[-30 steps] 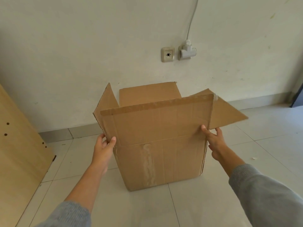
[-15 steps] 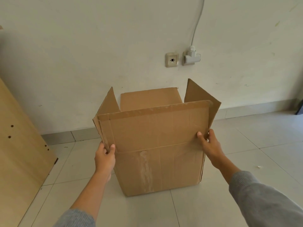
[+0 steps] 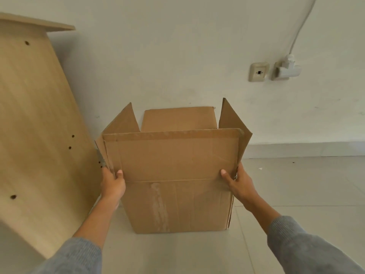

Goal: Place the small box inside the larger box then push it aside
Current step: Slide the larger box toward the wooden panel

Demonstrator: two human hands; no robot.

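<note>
A large brown cardboard box [image 3: 177, 204] stands on the tiled floor close to the wall, its four top flaps raised. The near flap hides the inside, so no small box shows. My left hand [image 3: 112, 184] grips the box's front left corner, thumb on the front face. My right hand [image 3: 240, 184] grips the front right corner the same way. Both sleeves are grey.
A light wooden cabinet [image 3: 35, 135] with drill holes stands right beside the box on the left. The white wall behind carries a socket [image 3: 258, 72] and a plugged adapter [image 3: 287, 69] with a cable. Tiled floor [image 3: 306, 184] extends to the right.
The box has shifted left, toward the wooden cabinet, with both hands still on its front corners. The right flap has swung from folded outward to upright.
</note>
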